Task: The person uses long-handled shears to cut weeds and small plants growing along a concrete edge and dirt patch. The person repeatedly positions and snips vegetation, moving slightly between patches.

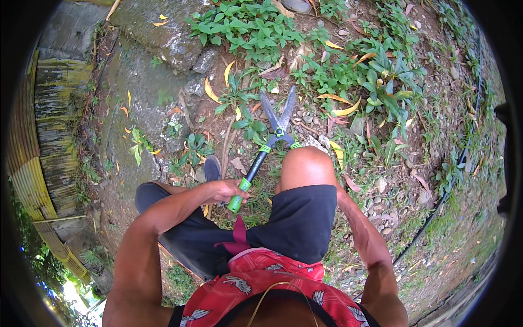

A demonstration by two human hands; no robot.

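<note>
A pair of hedge shears [279, 131] with dark metal blades and black-and-green handles lies out over the ground before me, its blades spread in a V and pointing away. My left hand [229, 191] is closed around the green grip of the left handle. The right handle passes out of sight behind my raised right knee. My right forearm reaches down beside that knee, but the knee and thigh hide my right hand. Near the blades grow a low leafy plant [251, 126] and a broader patch of green weeds [261, 30].
A mossy rock slab [139, 102] spreads at the left, with rusty corrugated metal sheets [30, 175] beyond it. A black hose or cable [443, 198] runs along the right. Stones, roots and yellow fallen leaves [346, 109] dot the soil.
</note>
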